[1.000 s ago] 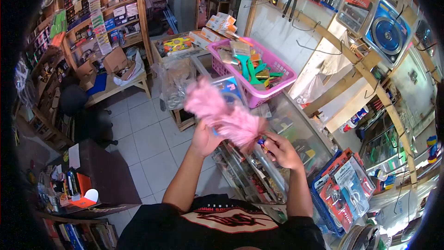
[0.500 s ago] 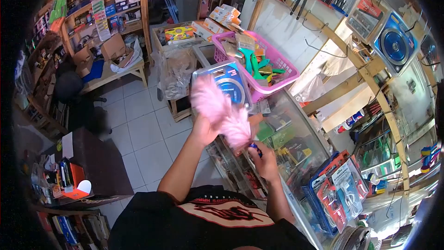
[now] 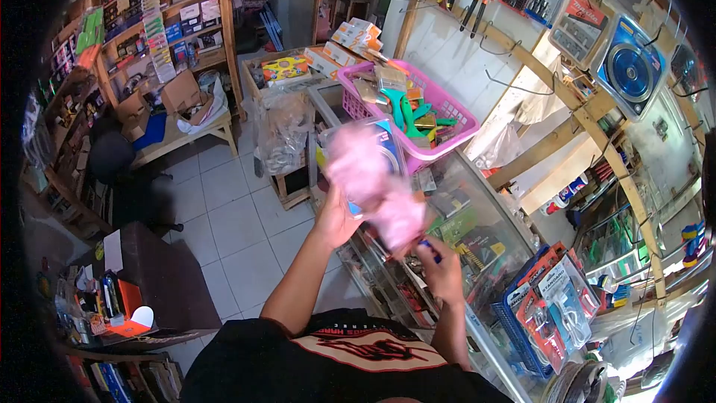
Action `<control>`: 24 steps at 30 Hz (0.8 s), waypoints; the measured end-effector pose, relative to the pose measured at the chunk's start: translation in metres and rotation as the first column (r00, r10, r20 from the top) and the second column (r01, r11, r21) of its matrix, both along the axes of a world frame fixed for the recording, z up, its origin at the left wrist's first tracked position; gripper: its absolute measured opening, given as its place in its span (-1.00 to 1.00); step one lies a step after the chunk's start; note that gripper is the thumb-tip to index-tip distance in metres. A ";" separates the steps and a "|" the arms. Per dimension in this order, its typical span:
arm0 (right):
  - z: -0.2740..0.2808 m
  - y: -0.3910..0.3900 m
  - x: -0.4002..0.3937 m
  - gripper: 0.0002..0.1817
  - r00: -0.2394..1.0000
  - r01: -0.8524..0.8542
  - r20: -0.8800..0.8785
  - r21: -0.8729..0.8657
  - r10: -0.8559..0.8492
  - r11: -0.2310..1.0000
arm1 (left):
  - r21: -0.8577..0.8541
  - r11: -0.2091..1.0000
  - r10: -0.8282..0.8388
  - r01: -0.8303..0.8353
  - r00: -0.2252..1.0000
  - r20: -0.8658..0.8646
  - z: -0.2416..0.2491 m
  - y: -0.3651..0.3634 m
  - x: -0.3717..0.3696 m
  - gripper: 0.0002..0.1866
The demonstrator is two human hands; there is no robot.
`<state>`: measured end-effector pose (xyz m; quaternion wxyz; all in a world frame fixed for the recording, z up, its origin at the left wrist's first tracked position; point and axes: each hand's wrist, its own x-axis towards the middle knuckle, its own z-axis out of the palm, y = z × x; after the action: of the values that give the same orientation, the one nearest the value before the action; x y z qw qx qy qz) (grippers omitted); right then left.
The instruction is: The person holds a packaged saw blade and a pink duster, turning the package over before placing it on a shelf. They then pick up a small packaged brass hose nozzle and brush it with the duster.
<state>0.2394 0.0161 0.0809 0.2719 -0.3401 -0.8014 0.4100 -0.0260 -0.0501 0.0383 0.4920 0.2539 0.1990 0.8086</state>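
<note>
A pink fluffy duster (image 3: 399, 216), blurred by motion, lies across the front of a blue blister package (image 3: 388, 145). My right hand (image 3: 441, 269) is closed round the duster's dark blue handle. With my left hand (image 3: 338, 218) I hold the package from its lower left side; the pink fluff hides much of its face. Just beyond the package is a pink basket (image 3: 459, 142) with green-handled brushes (image 3: 406, 112). Both hands are above the edge of a glass-topped counter (image 3: 477, 201).
A blue basket of packaged goods (image 3: 522, 343) stands on the counter at right. Tools and packs (image 3: 630, 67) hang from a wooden frame at upper right. At left are shelves (image 3: 201, 22), a wooden bench (image 3: 190, 128) and a dark desk (image 3: 168, 276) on a tiled floor (image 3: 231, 201).
The duster has shifted right and slightly down across the package. My right hand has moved right and down, and my left hand slightly right. The view has shifted a little.
</note>
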 end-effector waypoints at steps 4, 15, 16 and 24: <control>0.004 0.002 -0.004 -0.75 0.989 0.119 -0.085 -0.022 -0.120 0.993 | 0.024 0.998 -0.057 0.058 0.998 -0.042 0.020 -0.008 0.001 -0.12; -0.029 0.012 -0.017 -0.74 0.983 0.117 -0.134 -0.052 -0.123 0.992 | 0.035 0.991 -0.133 0.131 0.990 0.046 0.022 -0.010 0.004 -0.14; -0.039 0.020 -0.016 -0.76 0.983 0.118 -0.129 -0.095 -0.130 0.988 | 0.033 0.991 -0.128 0.126 0.991 0.039 0.021 -0.010 0.004 -0.13; -0.029 0.019 0.002 -0.78 0.992 -0.001 -0.127 -0.175 -0.022 0.985 | -0.001 0.998 -0.068 0.068 0.997 0.025 0.024 -0.011 0.002 -0.07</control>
<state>0.2415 0.0350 0.0520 0.2940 -0.3400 -0.7414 0.4983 -0.0235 -0.0612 0.0624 0.5219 0.2502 0.1847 0.7943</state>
